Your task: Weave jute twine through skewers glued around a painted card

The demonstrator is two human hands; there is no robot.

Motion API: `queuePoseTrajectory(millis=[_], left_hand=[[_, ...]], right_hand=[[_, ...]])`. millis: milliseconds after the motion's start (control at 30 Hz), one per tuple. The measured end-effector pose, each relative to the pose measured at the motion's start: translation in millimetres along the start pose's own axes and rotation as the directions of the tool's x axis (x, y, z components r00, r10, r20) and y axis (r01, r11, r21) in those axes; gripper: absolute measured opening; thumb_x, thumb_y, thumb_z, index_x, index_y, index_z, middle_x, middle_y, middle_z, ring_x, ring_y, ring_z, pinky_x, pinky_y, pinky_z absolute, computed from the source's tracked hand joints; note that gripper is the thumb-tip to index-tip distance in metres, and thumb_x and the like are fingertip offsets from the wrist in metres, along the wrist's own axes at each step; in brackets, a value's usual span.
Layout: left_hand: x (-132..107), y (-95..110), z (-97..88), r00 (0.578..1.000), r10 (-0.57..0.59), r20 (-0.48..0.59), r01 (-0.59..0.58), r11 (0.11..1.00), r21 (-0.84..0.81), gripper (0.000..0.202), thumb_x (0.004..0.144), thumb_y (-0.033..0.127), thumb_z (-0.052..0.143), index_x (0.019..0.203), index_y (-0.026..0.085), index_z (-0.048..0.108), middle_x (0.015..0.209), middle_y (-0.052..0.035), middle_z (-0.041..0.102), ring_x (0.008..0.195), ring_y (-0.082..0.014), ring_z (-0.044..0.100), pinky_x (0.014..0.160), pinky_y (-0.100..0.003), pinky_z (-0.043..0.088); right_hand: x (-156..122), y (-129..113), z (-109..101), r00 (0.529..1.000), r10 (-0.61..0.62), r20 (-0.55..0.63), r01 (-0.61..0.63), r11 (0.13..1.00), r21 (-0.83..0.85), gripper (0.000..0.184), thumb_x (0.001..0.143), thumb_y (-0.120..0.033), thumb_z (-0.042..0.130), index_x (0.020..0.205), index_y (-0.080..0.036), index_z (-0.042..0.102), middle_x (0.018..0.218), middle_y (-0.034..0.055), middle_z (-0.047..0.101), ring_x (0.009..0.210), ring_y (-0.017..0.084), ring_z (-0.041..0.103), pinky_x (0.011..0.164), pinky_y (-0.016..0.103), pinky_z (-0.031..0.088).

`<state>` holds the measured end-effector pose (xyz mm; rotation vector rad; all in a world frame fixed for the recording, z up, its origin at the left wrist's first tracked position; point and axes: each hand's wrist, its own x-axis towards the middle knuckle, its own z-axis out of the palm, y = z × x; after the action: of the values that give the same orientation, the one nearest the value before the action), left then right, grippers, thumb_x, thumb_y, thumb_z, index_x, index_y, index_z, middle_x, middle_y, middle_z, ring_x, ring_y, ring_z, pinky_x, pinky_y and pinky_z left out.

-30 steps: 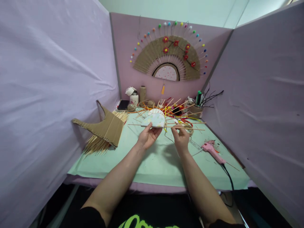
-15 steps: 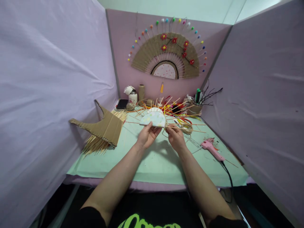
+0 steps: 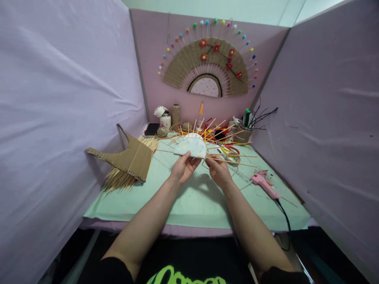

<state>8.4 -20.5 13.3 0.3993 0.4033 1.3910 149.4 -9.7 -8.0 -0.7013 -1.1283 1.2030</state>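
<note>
A half-round fan base (image 3: 191, 147), covered in pale patterned cloth, is held above the table with thin wooden sticks (image 3: 217, 125) fanning out from its curved edge. My left hand (image 3: 184, 167) grips its straight lower edge, thumb on the front and fingers underneath. At the right corner, my right hand (image 3: 218, 169) is closed, its fingers pinched by the lowest sticks and a bit of twine (image 3: 205, 163). Exactly what lies between those fingertips is partly hidden.
A pink glue gun (image 3: 265, 186) with a black cord lies at the right. Cut cardboard (image 3: 134, 159) rests on a pile of sticks (image 3: 120, 180) at the left. Jars, twine and a pot of pens (image 3: 244, 134) line the back. A finished fan (image 3: 207, 65) hangs on the wall.
Almost nothing differs. The view has shifted very slightly, and both hands keep their hold on the fan base in nearly the same place.
</note>
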Motion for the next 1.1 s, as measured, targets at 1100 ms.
queuePoseTrajectory(millis=[1100], left_hand=[[-1.8,-3.8,1.4,1.0,0.023,-0.003,-0.023,1.0,-0.011,0.035,0.085,0.011,0.05,0.12,0.018,0.054,0.104,-0.0072,0.069,0.087,-0.014,0.067,0.087,-0.031,0.052]], right_hand=[[-2.9,0.7,5.3,0.995,0.07,0.069,-0.08,0.984,0.158,0.014,0.066,-0.029,0.071,0.07,-0.02,0.061,0.069,-0.002,0.053,0.066,0.011,0.045,0.069,0.027,0.036]])
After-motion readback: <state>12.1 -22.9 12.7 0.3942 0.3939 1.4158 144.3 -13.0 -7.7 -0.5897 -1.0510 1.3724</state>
